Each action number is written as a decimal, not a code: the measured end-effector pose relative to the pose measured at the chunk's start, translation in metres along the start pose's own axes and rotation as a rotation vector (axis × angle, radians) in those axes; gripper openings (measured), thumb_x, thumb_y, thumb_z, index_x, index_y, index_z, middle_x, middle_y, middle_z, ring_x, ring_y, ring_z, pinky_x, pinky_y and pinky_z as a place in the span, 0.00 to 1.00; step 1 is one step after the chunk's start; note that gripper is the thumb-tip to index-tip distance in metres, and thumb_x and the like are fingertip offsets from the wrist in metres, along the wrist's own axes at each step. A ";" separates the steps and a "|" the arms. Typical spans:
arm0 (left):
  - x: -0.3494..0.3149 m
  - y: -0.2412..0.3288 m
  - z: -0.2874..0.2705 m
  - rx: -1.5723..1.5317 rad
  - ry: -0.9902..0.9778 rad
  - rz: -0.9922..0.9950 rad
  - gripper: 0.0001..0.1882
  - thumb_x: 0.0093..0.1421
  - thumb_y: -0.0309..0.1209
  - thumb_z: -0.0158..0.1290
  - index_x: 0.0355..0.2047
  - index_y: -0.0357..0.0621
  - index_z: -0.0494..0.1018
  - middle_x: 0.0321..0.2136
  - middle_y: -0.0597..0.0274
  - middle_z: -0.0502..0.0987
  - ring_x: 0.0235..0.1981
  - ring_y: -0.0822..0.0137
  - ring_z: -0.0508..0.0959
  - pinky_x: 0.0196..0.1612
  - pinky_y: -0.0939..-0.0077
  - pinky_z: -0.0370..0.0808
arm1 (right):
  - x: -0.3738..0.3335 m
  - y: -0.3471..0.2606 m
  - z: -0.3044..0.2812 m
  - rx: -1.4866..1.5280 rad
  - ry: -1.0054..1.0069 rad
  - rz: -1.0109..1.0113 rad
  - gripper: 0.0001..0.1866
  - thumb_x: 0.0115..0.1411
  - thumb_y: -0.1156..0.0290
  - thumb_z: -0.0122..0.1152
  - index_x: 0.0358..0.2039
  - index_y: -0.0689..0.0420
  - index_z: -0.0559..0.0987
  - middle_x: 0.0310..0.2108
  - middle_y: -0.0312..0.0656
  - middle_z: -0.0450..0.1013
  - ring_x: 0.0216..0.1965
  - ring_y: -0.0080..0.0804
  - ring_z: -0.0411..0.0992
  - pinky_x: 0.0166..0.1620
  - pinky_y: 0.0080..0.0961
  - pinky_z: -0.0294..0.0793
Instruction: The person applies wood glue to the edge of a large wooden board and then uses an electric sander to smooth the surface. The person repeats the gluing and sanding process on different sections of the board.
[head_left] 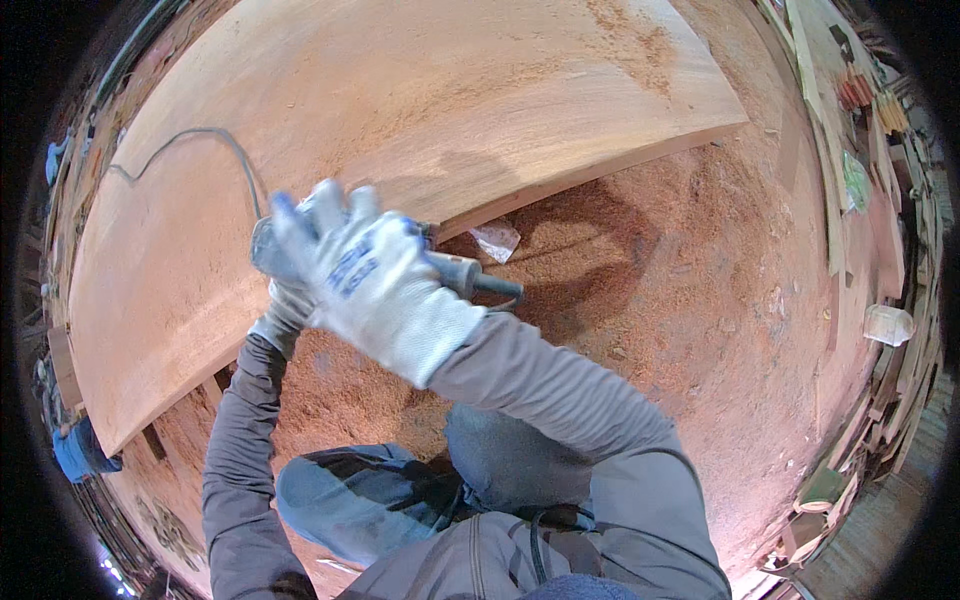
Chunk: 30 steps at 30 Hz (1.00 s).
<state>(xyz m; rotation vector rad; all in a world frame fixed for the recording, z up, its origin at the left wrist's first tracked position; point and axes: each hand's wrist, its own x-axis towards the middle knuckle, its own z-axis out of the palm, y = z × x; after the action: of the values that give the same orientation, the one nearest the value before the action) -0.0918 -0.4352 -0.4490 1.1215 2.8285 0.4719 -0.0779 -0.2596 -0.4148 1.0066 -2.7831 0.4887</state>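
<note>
My right hand (365, 270), in a white glove with blue marks, crosses over a corded power tool (455, 272) with a grey body and a dark projecting end. Its fingers look stretched apart and are smeared by motion. My left hand (288, 308), also gloved, is below it at the tool's left end, fingers mostly hidden; it appears to grip the tool there. Beneath the tool is the near edge of a large, thick wooden slab (400, 90). A grey cord (225, 132) runs from the tool across the slab.
Reddish sawdust (590, 270) covers the ground by the slab, with a scrap of clear plastic (497, 240) near the tool. Wooden boards (815, 120) line the right side, near a clear plastic container (888, 325). Blue cloth (75, 450) shows at the far left. My bent knees are close below.
</note>
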 end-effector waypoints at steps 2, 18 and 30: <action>-0.019 0.000 0.003 0.044 0.050 -0.115 0.41 0.45 0.57 0.73 0.53 0.44 0.78 0.53 0.49 0.78 0.55 0.46 0.75 0.60 0.52 0.70 | 0.011 -0.020 -0.014 -0.011 -0.042 0.003 0.39 0.57 0.48 0.71 0.61 0.60 0.70 0.50 0.48 0.75 0.46 0.42 0.79 0.40 0.43 0.84; -0.020 -0.002 0.053 0.276 0.132 -0.386 0.56 0.50 0.62 0.69 0.71 0.43 0.63 0.70 0.49 0.67 0.74 0.46 0.61 0.75 0.44 0.54 | -0.006 0.294 -0.094 -0.056 -0.054 0.325 0.50 0.40 0.45 0.82 0.62 0.54 0.75 0.54 0.55 0.80 0.56 0.56 0.78 0.58 0.47 0.76; -0.067 -0.054 0.085 -0.455 1.016 -0.683 0.30 0.69 0.34 0.59 0.67 0.33 0.67 0.60 0.44 0.76 0.63 0.49 0.76 0.67 0.58 0.70 | -0.092 0.082 -0.017 0.476 0.249 0.422 0.41 0.46 0.61 0.84 0.59 0.58 0.74 0.52 0.53 0.80 0.51 0.48 0.82 0.53 0.41 0.81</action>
<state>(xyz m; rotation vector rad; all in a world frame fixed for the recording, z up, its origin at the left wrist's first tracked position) -0.0639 -0.4955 -0.5500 -0.3168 3.2055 1.8526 -0.0598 -0.1390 -0.4421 0.3635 -2.6948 1.2798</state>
